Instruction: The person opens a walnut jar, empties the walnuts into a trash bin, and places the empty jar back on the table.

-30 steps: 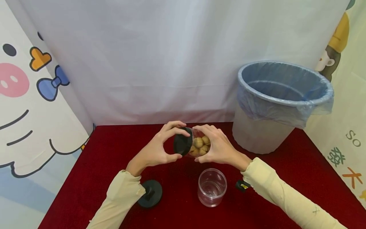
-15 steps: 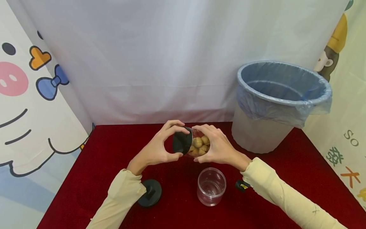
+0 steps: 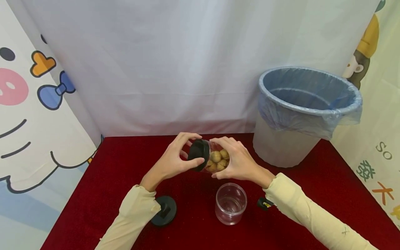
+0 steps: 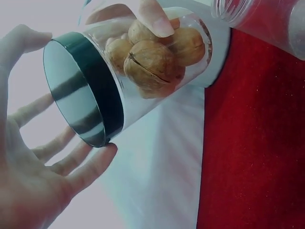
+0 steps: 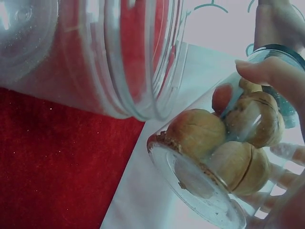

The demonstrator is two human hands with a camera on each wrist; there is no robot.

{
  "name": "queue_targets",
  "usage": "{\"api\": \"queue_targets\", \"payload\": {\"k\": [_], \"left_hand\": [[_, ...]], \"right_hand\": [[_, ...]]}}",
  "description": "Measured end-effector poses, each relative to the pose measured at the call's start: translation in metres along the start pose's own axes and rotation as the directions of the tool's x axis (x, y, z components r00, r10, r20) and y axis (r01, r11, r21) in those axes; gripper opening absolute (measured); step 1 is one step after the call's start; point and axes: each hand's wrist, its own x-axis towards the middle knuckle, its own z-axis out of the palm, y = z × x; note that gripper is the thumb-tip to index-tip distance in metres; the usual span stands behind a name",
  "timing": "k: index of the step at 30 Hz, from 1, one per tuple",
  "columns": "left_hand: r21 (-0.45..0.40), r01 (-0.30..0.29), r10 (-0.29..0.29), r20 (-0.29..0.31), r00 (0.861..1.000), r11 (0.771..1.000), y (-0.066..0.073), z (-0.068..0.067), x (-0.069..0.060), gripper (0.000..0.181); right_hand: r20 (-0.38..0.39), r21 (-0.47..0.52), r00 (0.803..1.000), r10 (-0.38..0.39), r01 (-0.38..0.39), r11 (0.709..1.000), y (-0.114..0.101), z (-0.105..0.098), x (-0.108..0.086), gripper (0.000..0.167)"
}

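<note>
A clear jar of walnuts (image 3: 216, 161) is held tilted on its side above the table, its black lid (image 3: 198, 152) toward the left. My right hand (image 3: 239, 158) grips the jar's body around the walnuts. Round the lid's rim curve the thumb and fingers of my left hand (image 3: 172, 158). In the left wrist view, the thumb and fingertips touch opposite edges of the lid (image 4: 93, 86), and the palm is apart from its top. Through the clear wall in the right wrist view, several walnuts (image 5: 243, 167) lie near the jar's base.
An open clear jar (image 3: 231, 205) stands on the red tablecloth (image 3: 103, 194) below my hands. A black round lid (image 3: 164, 211) lies beside my left sleeve. A small black item (image 3: 264, 203) is near the right sleeve. At the back right stands a lined bin (image 3: 281, 146).
My left hand has shifted its hold on the lid: the thumb has moved up and across its side, and the fingers have moved back behind it. My right hand has stayed almost still.
</note>
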Motion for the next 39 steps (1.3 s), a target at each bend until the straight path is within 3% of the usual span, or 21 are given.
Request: {"api": "queue_targets", "payload": {"k": [8, 10, 13, 16, 19, 26, 34, 39], "left_hand": [[0.026, 0.072, -0.071, -0.035, 0.997, 0.997, 0.006, 0.000, -0.001, 0.061], [0.014, 0.049, -0.049, -0.023, 0.999, 0.999, 0.006, -0.002, -0.003, 0.063], [-0.003, -0.041, 0.041, 0.016, 0.999, 0.999, 0.007, -0.005, -0.005, 0.070], [-0.012, -0.139, 0.140, 0.065, 0.988, 0.990, 0.007, -0.008, -0.007, 0.076], [0.005, -0.190, 0.188, 0.101, 0.977, 0.982, 0.008, -0.010, -0.009, 0.075], [0.038, -0.207, 0.200, 0.141, 0.969, 0.977, 0.008, -0.006, -0.011, 0.068], [0.018, -0.214, 0.210, 0.141, 0.968, 0.977, 0.007, -0.007, -0.011, 0.066], [0.005, -0.198, 0.196, 0.120, 0.973, 0.980, 0.004, -0.006, -0.009, 0.069]], "right_hand": [[-0.007, -0.014, 1.000, 0.006, -0.006, 1.000, -0.001, -0.001, -0.001, 0.094], [-0.006, -0.012, 1.000, 0.010, -0.010, 1.000, -0.001, -0.001, -0.001, 0.094], [-0.003, -0.011, 1.000, 0.011, -0.011, 1.000, -0.001, -0.002, -0.001, 0.093], [0.001, -0.017, 1.000, 0.006, -0.006, 1.000, -0.001, -0.003, -0.001, 0.093], [0.002, -0.026, 1.000, -0.004, 0.004, 1.000, -0.001, -0.004, -0.001, 0.094], [0.006, -0.031, 1.000, -0.015, 0.015, 0.999, 0.000, -0.005, -0.001, 0.095], [0.019, -0.019, 1.000, -0.016, 0.017, 1.000, 0.000, -0.005, -0.001, 0.094], [0.021, -0.021, 1.000, -0.018, 0.018, 1.000, -0.001, -0.006, -0.001, 0.094]]}}
